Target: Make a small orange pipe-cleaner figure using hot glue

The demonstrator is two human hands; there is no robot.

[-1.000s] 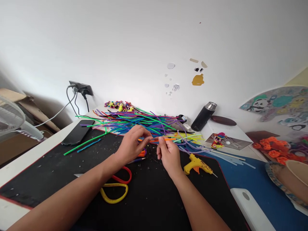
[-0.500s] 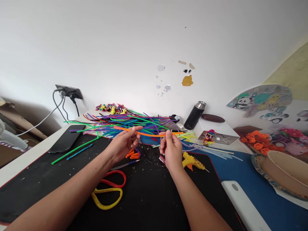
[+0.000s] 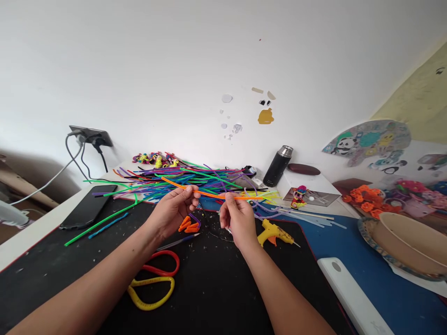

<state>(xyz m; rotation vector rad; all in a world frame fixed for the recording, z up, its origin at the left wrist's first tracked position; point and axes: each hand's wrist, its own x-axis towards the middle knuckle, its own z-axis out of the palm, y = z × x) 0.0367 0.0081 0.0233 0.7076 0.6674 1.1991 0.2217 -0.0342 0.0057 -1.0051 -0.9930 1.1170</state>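
An orange pipe cleaner [image 3: 210, 193] stretches between my two hands above the black mat. My left hand [image 3: 179, 207] pinches it between thumb and finger, with one end sticking out to the upper left. My right hand [image 3: 238, 216] grips it under the thumb, and the other end runs out to the right. Below my left hand lie small bent orange pieces [image 3: 189, 224] and a pen [image 3: 179, 242]. Scissors with red and yellow handles [image 3: 152, 293] rest nearer to me. Beside my right wrist is a yellow glue gun [image 3: 275, 232].
A heap of coloured pipe cleaners [image 3: 195, 179] lies along the wall. Around it are a black phone [image 3: 89, 206], small figures [image 3: 157, 159], a black flask [image 3: 277, 167] and a box [image 3: 312, 186]. To the right stand a beige bowl [image 3: 412, 242] and a white bar-shaped object [image 3: 356, 298].
My right hand has moved slightly closer to the left along the orange pipe cleaner, and more of the right end now sticks out. The view has shifted a little to the right.
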